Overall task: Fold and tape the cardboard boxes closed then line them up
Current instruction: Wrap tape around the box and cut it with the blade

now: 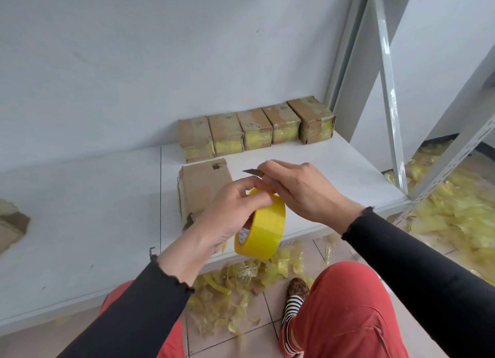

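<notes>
Cardboard box (205,189) lay flat on the white tabletop (80,210), just in front of the person, its long axis running from the near edge toward the wall; its near end was partly hidden behind the left hand. Dark torn patch showed near its far end. Tape along its left side looked pale and wrinkled.

Left hand (227,216) gripped a yellow tape roll (261,228), fingers curled over the rim, thumb and forefinger pinching at the top of the roll. Roll stood on edge above the tabletop's front edge, its open core facing left toward the palm.

Right hand (302,187) held a small utility knife (251,172), fingers closed round the handle; the blade pointed left, over the tabletop beside the box's far right corner. Fingertips of both hands nearly met at the top of the roll.

Row of five taped boxes (255,129) stood side by side against the wall, just behind the flat box, long axes pointing at the wall, yellow tape on their front faces.

Another cardboard box (12,224) sat at the far left edge, partly out of view. Grey metal shelving frame (388,90) rose at right. Yellow tape scraps (241,285) littered the tiled floor under the tabletop and to the right. Black sleeves, red trousers, one leopard-print shoe (297,286) visible.
</notes>
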The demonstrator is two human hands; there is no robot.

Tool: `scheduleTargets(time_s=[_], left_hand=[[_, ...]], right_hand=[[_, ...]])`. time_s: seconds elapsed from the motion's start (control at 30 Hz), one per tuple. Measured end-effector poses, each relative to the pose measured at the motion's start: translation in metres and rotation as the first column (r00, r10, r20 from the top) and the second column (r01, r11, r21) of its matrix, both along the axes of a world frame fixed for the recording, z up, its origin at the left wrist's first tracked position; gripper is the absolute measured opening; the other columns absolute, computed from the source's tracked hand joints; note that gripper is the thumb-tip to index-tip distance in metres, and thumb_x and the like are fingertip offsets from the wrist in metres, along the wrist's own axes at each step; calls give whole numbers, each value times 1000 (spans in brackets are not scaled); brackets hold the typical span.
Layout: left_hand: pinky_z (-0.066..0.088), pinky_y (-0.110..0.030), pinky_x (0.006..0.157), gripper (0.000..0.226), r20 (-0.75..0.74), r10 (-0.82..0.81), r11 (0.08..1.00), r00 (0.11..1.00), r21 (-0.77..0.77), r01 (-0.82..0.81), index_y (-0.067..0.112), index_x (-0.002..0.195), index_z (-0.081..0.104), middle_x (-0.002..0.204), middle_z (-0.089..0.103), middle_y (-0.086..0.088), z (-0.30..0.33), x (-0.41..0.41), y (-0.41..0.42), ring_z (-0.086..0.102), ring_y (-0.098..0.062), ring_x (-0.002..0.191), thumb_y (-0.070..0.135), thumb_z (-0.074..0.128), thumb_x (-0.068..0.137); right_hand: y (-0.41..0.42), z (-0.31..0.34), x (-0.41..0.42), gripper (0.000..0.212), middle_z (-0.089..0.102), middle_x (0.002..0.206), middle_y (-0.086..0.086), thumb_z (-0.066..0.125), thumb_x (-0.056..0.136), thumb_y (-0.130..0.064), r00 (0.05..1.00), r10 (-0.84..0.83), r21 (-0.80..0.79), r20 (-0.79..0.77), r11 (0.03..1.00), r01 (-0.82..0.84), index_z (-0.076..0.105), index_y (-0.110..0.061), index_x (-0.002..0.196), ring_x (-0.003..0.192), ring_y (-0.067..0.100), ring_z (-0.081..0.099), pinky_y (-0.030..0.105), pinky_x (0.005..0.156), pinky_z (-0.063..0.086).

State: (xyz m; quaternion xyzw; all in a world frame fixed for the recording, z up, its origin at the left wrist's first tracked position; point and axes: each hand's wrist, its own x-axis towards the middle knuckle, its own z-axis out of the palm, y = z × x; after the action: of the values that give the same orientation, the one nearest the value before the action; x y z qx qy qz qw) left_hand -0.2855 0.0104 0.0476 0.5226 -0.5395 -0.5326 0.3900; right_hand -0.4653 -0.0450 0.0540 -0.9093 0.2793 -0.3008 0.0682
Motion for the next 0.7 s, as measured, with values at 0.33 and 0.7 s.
scheduleTargets(time_s=[0.33,0.7], left_hand=[[50,-30,66,26,-264,54,998,963,48,-43,23,99,79,101,73,-8,14,39,35,62,-21,83,24,66,78],[54,-30,67,11,-369,343,926,864,-23,-378,17,96,77,98,76,-3,10,29,17,67,-18,83,10,69,93]], right_hand=[[-24,1,-32,32,46,75,-2,44,100,-53,889,-371,535,269,825,182,51,-22,97,71,18,42,38,68,37],[60,-62,51,40,61,107,-14,79,81,-49,898,-144,677,416,709,-200,74,-22,110,92,7,61,26,80,49]])
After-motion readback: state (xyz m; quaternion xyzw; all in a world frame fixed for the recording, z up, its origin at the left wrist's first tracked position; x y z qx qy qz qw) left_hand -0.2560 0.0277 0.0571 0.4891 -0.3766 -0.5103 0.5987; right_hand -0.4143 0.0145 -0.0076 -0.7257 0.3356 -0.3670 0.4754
